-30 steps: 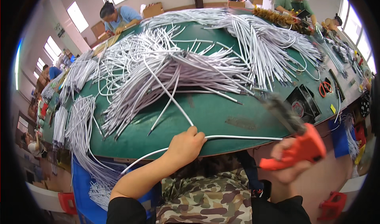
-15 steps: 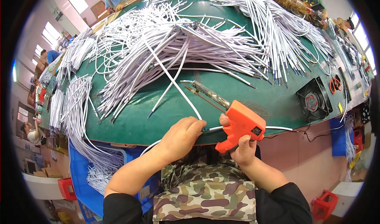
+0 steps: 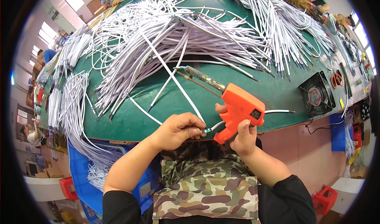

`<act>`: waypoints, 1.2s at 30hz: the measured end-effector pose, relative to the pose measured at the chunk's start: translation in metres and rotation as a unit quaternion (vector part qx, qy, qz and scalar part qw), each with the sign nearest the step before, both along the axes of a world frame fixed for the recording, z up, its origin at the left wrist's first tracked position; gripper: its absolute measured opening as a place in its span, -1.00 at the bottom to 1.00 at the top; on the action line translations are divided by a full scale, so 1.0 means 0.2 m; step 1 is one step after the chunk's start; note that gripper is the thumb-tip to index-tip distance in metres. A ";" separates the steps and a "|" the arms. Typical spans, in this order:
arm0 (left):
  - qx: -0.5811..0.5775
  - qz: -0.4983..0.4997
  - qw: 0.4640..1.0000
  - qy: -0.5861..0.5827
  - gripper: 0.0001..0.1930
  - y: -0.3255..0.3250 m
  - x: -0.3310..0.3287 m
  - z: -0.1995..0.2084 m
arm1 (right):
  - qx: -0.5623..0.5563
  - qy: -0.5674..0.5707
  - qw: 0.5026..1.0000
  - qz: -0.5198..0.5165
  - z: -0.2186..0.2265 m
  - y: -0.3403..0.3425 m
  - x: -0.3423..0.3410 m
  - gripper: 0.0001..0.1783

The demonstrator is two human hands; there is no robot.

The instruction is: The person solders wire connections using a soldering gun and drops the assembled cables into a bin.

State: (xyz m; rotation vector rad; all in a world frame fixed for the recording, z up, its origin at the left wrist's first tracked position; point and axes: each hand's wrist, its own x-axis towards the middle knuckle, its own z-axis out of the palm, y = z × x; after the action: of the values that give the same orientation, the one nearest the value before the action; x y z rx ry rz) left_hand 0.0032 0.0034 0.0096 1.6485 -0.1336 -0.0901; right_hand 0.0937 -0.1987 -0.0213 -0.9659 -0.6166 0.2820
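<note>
My left hand (image 3: 178, 132) pinches white cables at their joined ends, where a small green circuit board (image 3: 206, 131) shows at the fingertips. From there one white cable (image 3: 168, 71) runs up and left to the pile. Another white cable (image 3: 279, 111) passes behind the soldering gun and comes out on its right. In my right hand (image 3: 243, 139) is an orange soldering gun (image 3: 244, 101), gripped by its handle. Its metal tip (image 3: 186, 71) points up and left, over the table and apart from the board.
A big pile of white cables (image 3: 190, 46) covers the green table (image 3: 134, 127). At the right stand a black fan (image 3: 316, 95) and orange-handled scissors (image 3: 336, 80). A blue crate (image 3: 77, 154) with cables is below the left edge. Other people work at the far side.
The soldering gun has shifted up and away from me. My left hand has turned, baring the green board. A cable that hung below my left forearm now lies across the table edge.
</note>
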 end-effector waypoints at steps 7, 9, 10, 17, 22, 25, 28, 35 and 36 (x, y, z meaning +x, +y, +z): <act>0.181 0.017 0.964 -0.193 -0.81 -0.05 0.01 0.03 | -0.002 -0.015 1.000 0.012 -0.02 0.00 0.02 -0.29; 0.262 0.033 0.926 -0.268 -0.74 -0.08 0.02 0.04 | 0.011 -0.015 1.000 0.010 -0.02 0.01 0.02 -0.28; 0.322 0.057 0.874 -0.359 -0.67 -0.10 0.02 0.03 | 0.010 -0.011 1.000 0.012 -0.02 0.01 0.02 -0.27; 0.392 0.076 0.801 -0.447 -0.67 -0.11 0.04 0.03 | 0.005 0.040 0.999 0.022 0.00 -0.01 0.01 -0.26; 0.310 0.069 0.904 -0.287 -0.81 -0.12 0.05 0.07 | 0.026 0.028 0.999 0.025 0.01 -0.01 0.02 -0.25; 0.284 0.099 0.952 -0.054 -0.89 -0.12 0.01 0.11 | 0.009 0.025 0.999 0.029 0.02 -0.05 0.01 -0.26; 0.298 0.133 0.945 0.027 -0.92 -0.12 -0.03 0.11 | 0.000 0.037 0.998 0.044 0.04 -0.08 -0.02 -0.24; 0.324 0.178 0.929 -0.036 -0.90 -0.14 -0.07 0.05 | 0.005 0.058 0.990 0.132 0.02 -0.04 -0.08 -0.25; 0.337 0.187 0.919 -0.079 -0.87 -0.14 -0.08 0.05 | 0.004 0.059 0.989 0.137 0.01 -0.03 -0.08 -0.25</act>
State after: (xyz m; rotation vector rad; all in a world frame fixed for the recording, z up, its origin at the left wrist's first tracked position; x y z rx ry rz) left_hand -0.0124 -0.0253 0.0192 2.3417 0.1097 0.3270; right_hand 0.0780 -0.2053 -0.0194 -0.8496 -0.6411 0.5754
